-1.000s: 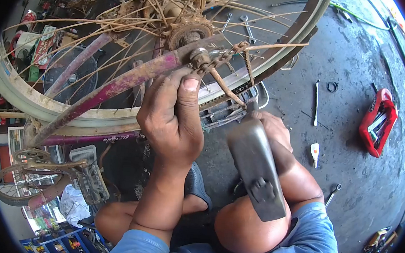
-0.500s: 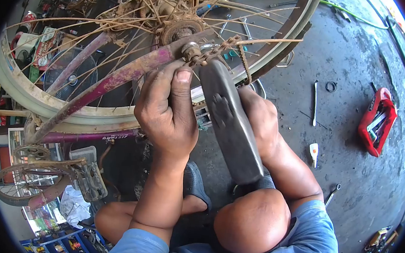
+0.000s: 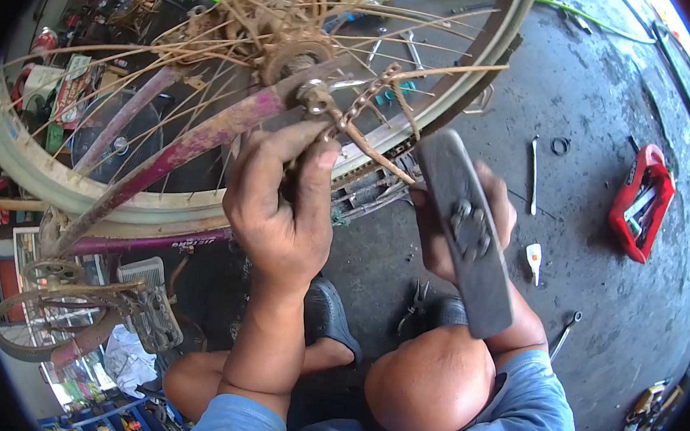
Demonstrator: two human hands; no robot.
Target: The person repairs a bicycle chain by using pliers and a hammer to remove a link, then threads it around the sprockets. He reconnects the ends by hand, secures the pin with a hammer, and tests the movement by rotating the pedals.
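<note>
A rusty bicycle wheel hub [image 3: 297, 58] and a worn purple frame tube [image 3: 197, 135] are in front of me. My left hand [image 3: 286, 187] is closed, thumb and fingers pinched on the lower end of a rusty bicycle chain [image 3: 368, 100], just below the axle nut [image 3: 314, 97]. My right hand [image 3: 450, 224] is wrapped round a hammer [image 3: 469, 233]; its long dark steel head faces me and hides the handle and part of the fingers. A thin rusty rod [image 3: 382, 162] slants from the chain towards my right fingers.
On the floor at right lie a spanner [image 3: 534, 178], a black ring [image 3: 560, 146], a small white bottle [image 3: 533, 263] and a red tool holder [image 3: 643, 202]. Pliers [image 3: 415, 306] rest near my foot. A crank and pedal [image 3: 148, 301] stand at lower left.
My right hand and the hammer have moved right and down, away from the chain. The rod and pliers have come into sight. My left hand stays by the axle nut.
</note>
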